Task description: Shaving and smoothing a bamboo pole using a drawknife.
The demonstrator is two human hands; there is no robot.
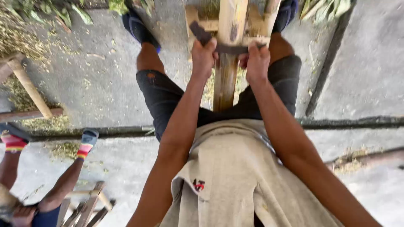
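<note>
both forearms reach forward over a beige shirt (227, 168). left hand (203, 56) and right hand (257, 63) have fingers clenched on a dark blade (229, 48), lying across a bamboo pole (227, 63) between the knees, above the concrete floor (105, 84).

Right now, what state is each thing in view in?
Bamboo pole: lying lengthwise between the knees, on a wooden stand.
Dark blade: laid crosswise over the pole.
Left hand: gripping the blade's handle end.
Right hand: gripping its other end.
</note>
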